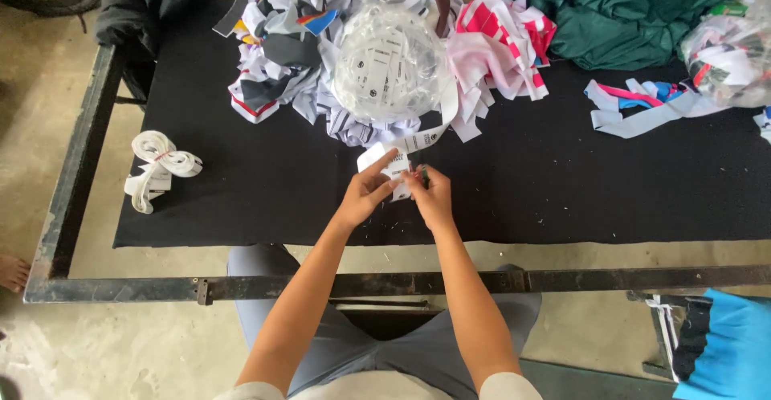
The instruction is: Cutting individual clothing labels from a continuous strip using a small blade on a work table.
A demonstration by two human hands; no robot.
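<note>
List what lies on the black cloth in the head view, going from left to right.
Tied bundle of white label tape → pile of fabric scraps → clear bag of white labels → pink and white striped scraps → green cloth → clear bag of scraps.

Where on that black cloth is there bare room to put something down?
Bare black cloth lies between the white bundle and the left hand, and right of the right hand, below the loose strips. The far edge is crowded with the fabric scrap pile and green cloth.
</note>
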